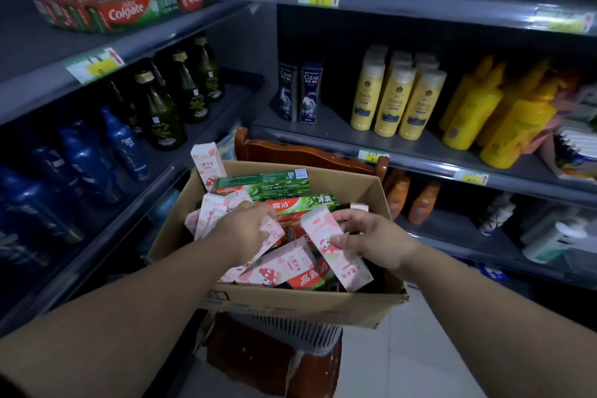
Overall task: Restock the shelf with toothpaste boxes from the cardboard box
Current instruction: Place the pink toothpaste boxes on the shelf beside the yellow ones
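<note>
Both hands are reaching inside the open cardboard box [300, 300], crowded to its rim. The right hand [371, 239] is pinching a pink toothpaste box [336, 249], slanting lengthwise toward the near-right edge; the left hand [248, 229] is seemingly gripping another pink carton [268, 236].

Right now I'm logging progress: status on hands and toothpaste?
Left hand and right hand each closed on a pink toothpaste box, inside the cardboard box. Colgate row on top left shelf. Nothing blocking.

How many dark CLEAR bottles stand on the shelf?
2: left CLEAR bottle and right CLEAR bottle, side by side at the left end of the middle shelf. More may hide behind.
</note>
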{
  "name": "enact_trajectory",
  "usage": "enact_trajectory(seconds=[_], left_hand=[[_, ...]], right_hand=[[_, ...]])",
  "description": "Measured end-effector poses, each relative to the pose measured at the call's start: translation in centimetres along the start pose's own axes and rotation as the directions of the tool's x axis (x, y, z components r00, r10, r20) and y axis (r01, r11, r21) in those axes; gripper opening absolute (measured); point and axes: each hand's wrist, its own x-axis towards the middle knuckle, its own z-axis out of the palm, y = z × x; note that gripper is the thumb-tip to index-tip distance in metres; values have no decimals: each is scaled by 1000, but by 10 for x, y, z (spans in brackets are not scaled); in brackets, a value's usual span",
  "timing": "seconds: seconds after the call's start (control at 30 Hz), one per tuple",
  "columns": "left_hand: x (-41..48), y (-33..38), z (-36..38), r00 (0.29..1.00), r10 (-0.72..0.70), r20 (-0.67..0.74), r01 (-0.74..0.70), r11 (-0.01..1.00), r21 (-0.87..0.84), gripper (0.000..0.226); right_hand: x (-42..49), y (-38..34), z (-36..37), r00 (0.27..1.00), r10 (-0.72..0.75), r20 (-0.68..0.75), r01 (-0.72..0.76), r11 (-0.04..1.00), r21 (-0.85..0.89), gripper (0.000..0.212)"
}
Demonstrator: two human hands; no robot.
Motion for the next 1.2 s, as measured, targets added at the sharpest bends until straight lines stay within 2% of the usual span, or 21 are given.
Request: enact_trajectory(seconds=[0.13,0.27,0.4,0.5,0.57,0.7,0.73,0.87,1.03,1.2], left_hand=[[-20,7,-19,979,-109,-170,95,992,-88,32],[-50,9,-44,930,-182,-319,96,959,-268,32],[-88,4,-75,869,-229,-439,102,951,-293,35],[-121,-7,-97,807,-278,-521,127,943,-306,35],[-145,-16,-111,764,-292,-576,117,940,-321,34],[-198,-35,-144,646,-330,-689,102,931,-350,35],[-213,-41,-152,610,-327,-721,89,933,-348,35],[-286,-66,-187,487,-307,-818,13,939,-344,32],[-402,-100,-225,338,-316,-887,37,946,-323,35],[-529,-143,-246,197,-332,-922,123,942,-313,36]], right_hand=[[3,-18,1,999,-36,15,32,983,182,23],[12,-40,16,998,-11,68,-11,951,309,26],[14,-69,46,992,20,125,-72,899,432,23],[8,-96,70,967,36,251,-162,850,502,24],[-3,-115,87,919,-22,395,-193,847,495,30],[-22,-152,122,801,-209,561,-66,901,429,69],[-29,-162,134,785,-228,576,-29,915,402,67],[-59,-203,198,790,-270,551,182,961,210,30],[-116,-251,293,762,-344,549,357,930,87,26],[-183,-289,396,661,-433,613,483,871,94,29]])
